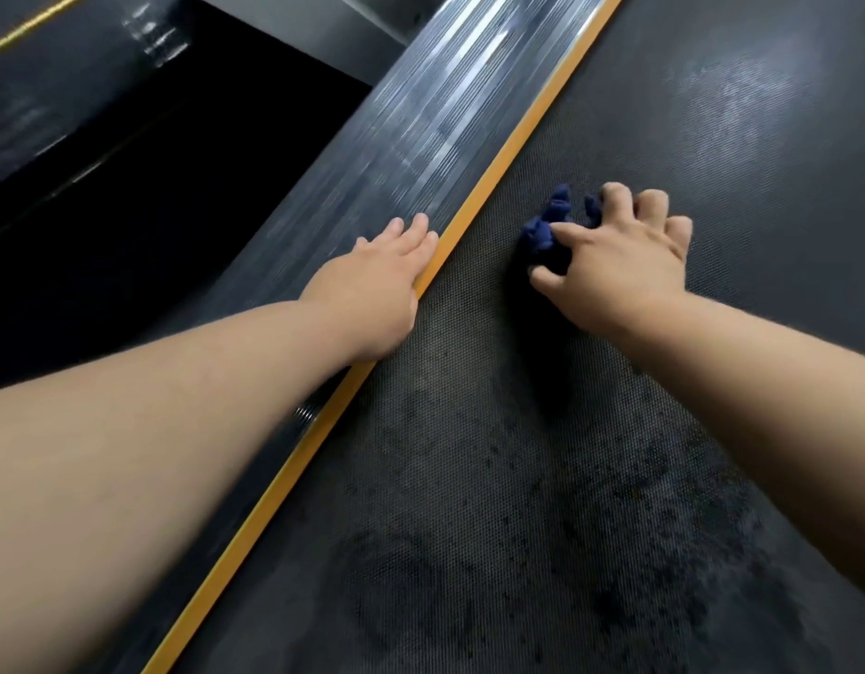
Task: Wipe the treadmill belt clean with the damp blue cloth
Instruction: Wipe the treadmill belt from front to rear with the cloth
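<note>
On the dark textured treadmill belt [518, 479], blotched with damp patches, the right hand [620, 265] clutches the bunched blue cloth [542, 231] in curled fingers near the orange edge strip [508, 153], while the left hand [372, 294] rests flat, fingers straight, on the ribbed side rail [420, 153].

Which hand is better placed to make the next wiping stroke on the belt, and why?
Right. The right hand grips the bunched blue cloth on the treadmill belt. The left hand lies flat on the ribbed side rail, holding nothing.
</note>
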`<state>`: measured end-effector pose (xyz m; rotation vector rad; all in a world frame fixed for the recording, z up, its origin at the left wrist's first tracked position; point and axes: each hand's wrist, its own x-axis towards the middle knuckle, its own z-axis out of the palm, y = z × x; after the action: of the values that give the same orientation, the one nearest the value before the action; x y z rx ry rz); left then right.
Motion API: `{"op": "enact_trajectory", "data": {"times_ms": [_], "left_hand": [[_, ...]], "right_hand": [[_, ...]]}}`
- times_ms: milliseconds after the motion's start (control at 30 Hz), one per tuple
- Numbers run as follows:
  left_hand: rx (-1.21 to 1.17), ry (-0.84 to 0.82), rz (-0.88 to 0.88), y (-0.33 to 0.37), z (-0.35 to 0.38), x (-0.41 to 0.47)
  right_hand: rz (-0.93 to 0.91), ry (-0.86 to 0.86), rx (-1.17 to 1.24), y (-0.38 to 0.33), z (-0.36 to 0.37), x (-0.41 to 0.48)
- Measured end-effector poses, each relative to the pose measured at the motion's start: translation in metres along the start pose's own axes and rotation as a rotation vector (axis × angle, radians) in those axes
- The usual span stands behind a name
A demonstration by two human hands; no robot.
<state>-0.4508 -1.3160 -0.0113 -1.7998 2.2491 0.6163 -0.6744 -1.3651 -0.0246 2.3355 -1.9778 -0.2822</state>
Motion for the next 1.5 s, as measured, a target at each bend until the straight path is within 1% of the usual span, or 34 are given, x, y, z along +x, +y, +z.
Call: {"op": "enact_trajectory", "data": {"times_ms": [67,100,133,167,267,300,367,400,433,467,500,533,567,600,667,700,733,800,900,933,1000,1033,1067,1100,1167,1200,1233,1267,1300,1367,1400,1433,1467,1500], "left_hand": [[-0.009,-0.002,-0.003,0.000,0.000,0.000],[-0.010,-0.003,-0.010,0.001,0.001,-0.001],[-0.004,0.010,-0.015,0.000,0.002,0.000],[0.006,0.018,-0.013,0.001,0.002,0.000],[0.027,0.031,-0.012,0.004,0.002,-0.002],[0.025,0.036,-0.017,0.004,0.003,-0.003],[0.014,0.058,-0.026,0.004,0.004,-0.002],[0.012,0.067,-0.026,0.006,0.005,-0.002],[0.025,0.072,-0.021,0.007,0.006,-0.003],[0.045,0.079,-0.015,0.006,0.007,-0.002],[0.060,0.080,-0.010,0.005,0.008,-0.002],[0.066,0.080,-0.006,0.003,0.008,-0.002],[0.065,0.085,-0.002,0.000,0.008,-0.002],[0.059,0.092,0.007,-0.002,0.008,0.000],[0.040,0.090,0.025,-0.001,0.009,0.002],[0.034,0.094,0.025,-0.001,0.010,0.002],[0.027,0.103,0.022,0.000,0.011,0.001],[0.019,0.103,0.008,0.001,0.012,0.000],[0.043,0.094,0.014,0.001,0.009,0.000],[0.075,0.124,0.033,0.001,0.008,0.000],[0.172,0.230,0.101,0.002,0.010,0.000],[0.214,0.264,0.138,0.004,0.012,0.001],[0.246,0.271,0.174,0.005,0.014,0.002],[0.272,0.263,0.209,0.007,0.016,0.003],[0.317,0.247,0.286,0.008,0.019,0.005],[0.343,0.235,0.332,0.009,0.020,0.006],[0.371,0.222,0.379,0.010,0.021,0.007],[0.392,0.209,0.421,0.011,0.022,0.009],[0.402,0.197,0.456,0.012,0.023,0.012],[0.377,0.168,0.478,0.019,0.022,0.019],[0.337,0.149,0.458,0.025,0.020,0.023],[0.280,0.121,0.427,0.032,0.018,0.027],[0.223,0.090,0.397,0.038,0.015,0.031],[0.187,0.062,0.371,0.043,0.014,0.035]], "right_hand": [[0.047,-0.152,-0.045,0.005,-0.009,0.004],[0.068,-0.219,0.022,0.005,-0.012,0.005],[0.077,-0.246,0.114,0.005,-0.013,0.005],[0.049,-0.229,0.180,0.003,-0.012,0.004],[-0.072,-0.102,0.253,-0.013,-0.002,-0.001],[-0.060,-0.077,0.284,-0.023,0.000,-0.001],[0.033,-0.055,0.375,-0.043,-0.001,-0.005],[0.035,-0.048,0.393,-0.053,0.001,-0.014],[-0.030,-0.034,0.391,-0.062,0.003,-0.026],[-0.161,0.005,0.386,-0.070,0.009,-0.040],[-0.313,0.012,0.382,-0.073,0.012,-0.055],[-0.411,-0.009,0.359,-0.069,0.014,-0.060],[-0.455,-0.007,0.324,-0.060,0.012,-0.055],[-0.459,0.024,0.274,-0.048,0.010,-0.043],[-0.388,0.103,0.169,-0.035,0.003,-0.026],[-0.331,0.093,0.135,-0.037,0.004,-0.026],[-0.298,0.073,0.154,-0.043,0.008,-0.033],[-0.268,0.053,0.271,-0.055,0.014,-0.057],[-0.311,0.054,0.371,-0.039,0.020,-0.057],[-0.275,0.062,0.365,-0.028,0.022,-0.044],[-0.111,0.120,0.356,-0.007,0.027,-0.020],[-0.035,0.132,0.356,-0.001,0.030,-0.019],[-0.002,0.129,0.389,-0.003,0.033,-0.028],[-0.042,0.128,0.427,-0.009,0.035,-0.044],[-0.208,0.113,0.492,-0.023,0.036,-0.085],[-0.300,0.076,0.519,-0.024,0.038,-0.102],[-0.383,0.058,0.514,-0.019,0.040,-0.106],[-0.421,0.076,0.491,-0.008,0.044,-0.096],[-0.378,0.116,0.474,0.003,0.047,-0.077],[-0.090,0.199,0.430,0.027,0.049,-0.035],[0.038,0.204,0.410,0.034,0.050,-0.022],[0.117,0.195,0.416,0.034,0.052,-0.022],[0.140,0.194,0.450,0.029,0.053,-0.033],[0.116,0.205,0.482,0.021,0.054,-0.052]]}}
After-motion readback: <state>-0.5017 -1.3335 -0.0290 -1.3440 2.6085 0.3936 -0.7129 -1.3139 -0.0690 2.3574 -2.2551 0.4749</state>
